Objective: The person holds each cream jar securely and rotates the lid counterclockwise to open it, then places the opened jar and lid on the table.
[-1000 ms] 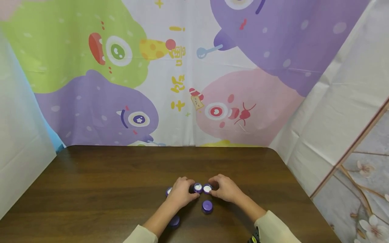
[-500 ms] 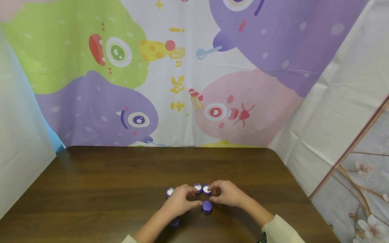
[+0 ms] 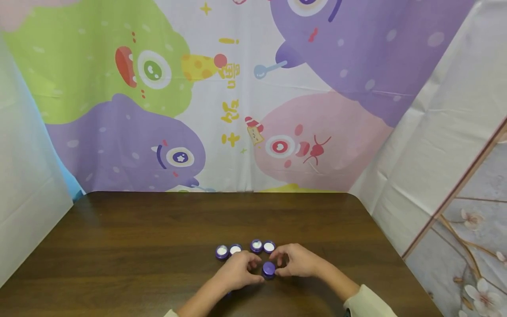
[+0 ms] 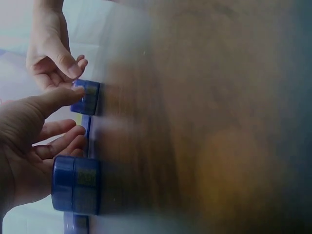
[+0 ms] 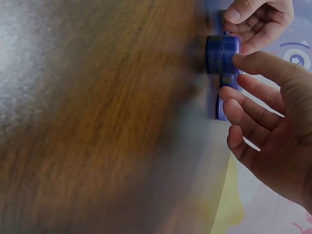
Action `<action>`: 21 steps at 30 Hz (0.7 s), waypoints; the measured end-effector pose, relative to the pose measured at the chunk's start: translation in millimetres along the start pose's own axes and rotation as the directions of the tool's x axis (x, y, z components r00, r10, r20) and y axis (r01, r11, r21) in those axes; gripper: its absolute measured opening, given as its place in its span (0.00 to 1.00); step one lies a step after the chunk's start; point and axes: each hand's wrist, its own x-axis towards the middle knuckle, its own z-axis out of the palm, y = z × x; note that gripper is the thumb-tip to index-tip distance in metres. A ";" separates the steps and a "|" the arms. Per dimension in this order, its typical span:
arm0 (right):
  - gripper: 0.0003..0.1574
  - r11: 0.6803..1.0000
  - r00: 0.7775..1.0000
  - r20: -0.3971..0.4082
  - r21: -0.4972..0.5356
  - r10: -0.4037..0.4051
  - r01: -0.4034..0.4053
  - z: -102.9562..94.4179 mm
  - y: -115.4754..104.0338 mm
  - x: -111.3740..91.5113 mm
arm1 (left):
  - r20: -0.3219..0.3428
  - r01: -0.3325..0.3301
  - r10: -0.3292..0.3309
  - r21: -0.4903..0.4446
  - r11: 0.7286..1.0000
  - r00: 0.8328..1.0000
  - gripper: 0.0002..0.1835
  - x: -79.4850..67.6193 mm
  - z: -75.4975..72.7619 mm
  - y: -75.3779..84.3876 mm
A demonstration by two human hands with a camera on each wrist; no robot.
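Over the last second both hands have left the farther right-hand pair of purple-rimmed, white-centred rounds (image 3: 256, 246) and come down nearer the wearer, to the lidded purple jar (image 3: 268, 270). That jar stands upright on the brown wood-grain table (image 3: 158, 229), between the two hands and just on the wearer's side of the pair. The left hand's shift has also uncovered the second of the left-hand pair of white-centred rounds (image 3: 222, 252), which sit side by side just beyond its knuckles.

The left hand (image 3: 239, 269) is unclenched, its thumb stretched toward the jar and its fingers loosely bent. The right hand (image 3: 298, 260) faces it from the other side, thumb and forefinger apart beside the jar, the other fingers relaxed. Both thumb tips overlap the jar in the wrist views, but from these angles I cannot tell whether either presses on it.

A second lidded jar (image 4: 76, 185) stands close by the left palm, mostly hidden by the left forearm in the head view. A pale cream sleeve (image 3: 368, 301) shows on the right arm. Behind the table hangs a cloth (image 3: 245, 167) printed with cartoon monsters.
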 end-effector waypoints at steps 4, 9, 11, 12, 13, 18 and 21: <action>0.19 1.000 1.000 0.007 0.017 0.004 -0.004 2.0 0.0 -1.1 | -0.011 0.004 -0.003 0.049 0.999 1.000 0.24 2.4 3.8 0.8; 0.22 1.000 1.000 0.006 0.017 0.016 -0.016 5.1 2.2 -1.0 | -0.014 0.021 -0.020 0.071 0.997 1.000 0.23 3.8 6.2 3.5; 0.22 1.000 1.000 0.002 0.018 0.012 -0.013 6.7 3.2 -0.5 | -0.014 0.026 -0.026 0.067 0.997 1.000 0.22 4.2 5.8 4.7; 0.21 1.000 1.000 0.000 0.017 0.012 -0.012 7.5 3.7 -0.2 | -0.014 0.028 -0.027 0.067 0.997 1.000 0.22 4.4 5.7 5.4; 0.21 1.000 1.000 -0.002 0.017 0.010 -0.010 8.2 4.0 0.1 | -0.011 0.033 -0.032 0.068 0.997 0.999 0.22 4.8 5.7 5.7; 0.20 1.000 1.000 -0.015 0.007 -0.004 0.004 11.0 4.6 1.3 | -0.017 0.019 -0.018 0.081 0.996 1.000 0.21 7.2 6.6 7.8; 0.19 1.000 1.000 -0.022 0.000 -0.015 0.015 11.8 4.8 1.8 | -0.022 0.005 -0.004 0.079 0.997 1.000 0.19 8.9 9.5 7.9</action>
